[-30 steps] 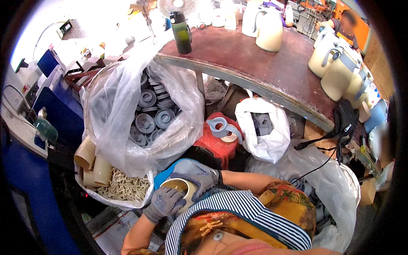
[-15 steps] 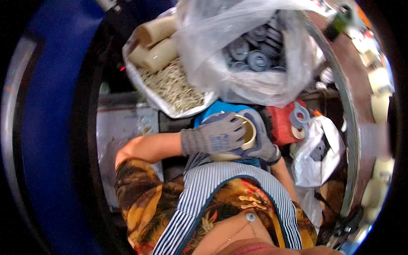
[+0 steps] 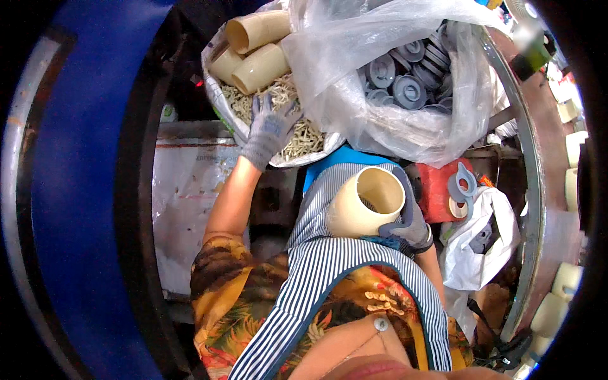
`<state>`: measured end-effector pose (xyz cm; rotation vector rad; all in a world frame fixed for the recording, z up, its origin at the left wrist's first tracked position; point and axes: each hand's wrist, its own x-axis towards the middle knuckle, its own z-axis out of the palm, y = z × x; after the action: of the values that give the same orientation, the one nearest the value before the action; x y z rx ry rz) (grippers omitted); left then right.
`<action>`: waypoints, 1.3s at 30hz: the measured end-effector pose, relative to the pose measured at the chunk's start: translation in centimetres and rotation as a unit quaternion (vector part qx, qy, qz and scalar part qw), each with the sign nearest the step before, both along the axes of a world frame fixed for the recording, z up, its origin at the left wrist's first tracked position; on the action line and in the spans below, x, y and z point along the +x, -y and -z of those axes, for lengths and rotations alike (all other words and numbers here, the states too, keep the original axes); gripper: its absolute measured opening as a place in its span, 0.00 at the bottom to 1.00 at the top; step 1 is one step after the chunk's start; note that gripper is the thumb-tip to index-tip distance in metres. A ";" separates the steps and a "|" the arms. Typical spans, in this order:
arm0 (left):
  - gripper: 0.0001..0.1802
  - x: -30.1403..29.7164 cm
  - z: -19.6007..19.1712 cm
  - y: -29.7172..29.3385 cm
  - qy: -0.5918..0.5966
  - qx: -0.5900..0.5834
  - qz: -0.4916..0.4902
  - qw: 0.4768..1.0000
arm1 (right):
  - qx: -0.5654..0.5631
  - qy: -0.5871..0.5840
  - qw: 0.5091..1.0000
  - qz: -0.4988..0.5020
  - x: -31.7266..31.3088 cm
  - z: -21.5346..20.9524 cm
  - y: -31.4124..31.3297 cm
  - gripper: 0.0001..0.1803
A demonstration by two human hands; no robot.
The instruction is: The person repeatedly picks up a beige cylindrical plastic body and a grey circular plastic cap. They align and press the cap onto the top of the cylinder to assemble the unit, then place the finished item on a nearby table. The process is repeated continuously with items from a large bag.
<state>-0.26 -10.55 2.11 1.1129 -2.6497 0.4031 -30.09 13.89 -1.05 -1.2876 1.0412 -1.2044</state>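
Observation:
In a grey knitted glove, my left hand (image 3: 269, 133) reaches into a white sack (image 3: 330, 147) and lies on many small beige plastic pieces (image 3: 297, 140). Its fingers are spread, and I see nothing held in them. My right hand (image 3: 413, 221), gloved alike, wraps the right side of a cream plastic pipe fitting (image 3: 348, 206). The fitting rests on my lap over the striped apron (image 3: 310, 196), its round mouth tipped up and to the right. Several similar cream fittings (image 3: 259, 66) lie at the back of the sack.
A clear plastic bag (image 3: 443, 130) of grey round caps (image 3: 408, 92) stands beside the sack. To the right are a red block (image 3: 437, 183) with a grey ring (image 3: 461, 183) and a white bag (image 3: 478, 266). A metal-edged bench (image 3: 529, 190) curves along the right; a blue panel (image 3: 88, 190) stands left.
My left hand has left the fitting's mouth and moved forward and left into the sack. My right hand still holds the fitting, which now shows much more fully.

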 end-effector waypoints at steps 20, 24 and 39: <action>0.32 -11.9 4.5 -10.2 -0.378 0.394 0.250 0.799 | 0.025 -0.500 0.731 0.464 -21.7 7.1 -6.2 0.17; 0.25 -11.2 1.2 -9.0 -0.303 0.454 0.208 0.812 | 0.047 -0.025 0.914 0.403 -15.5 -1.7 -3.5 0.14; 0.36 -14.6 4.7 -9.9 -0.346 0.559 0.198 0.727 | 0.211 0.054 0.950 0.225 -7.9 -3.0 4.0 0.17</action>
<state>-14.82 -0.66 -2.56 0.5871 -2.1351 -1.5571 -37.94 9.86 1.97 -0.6624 1.4668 -1.2748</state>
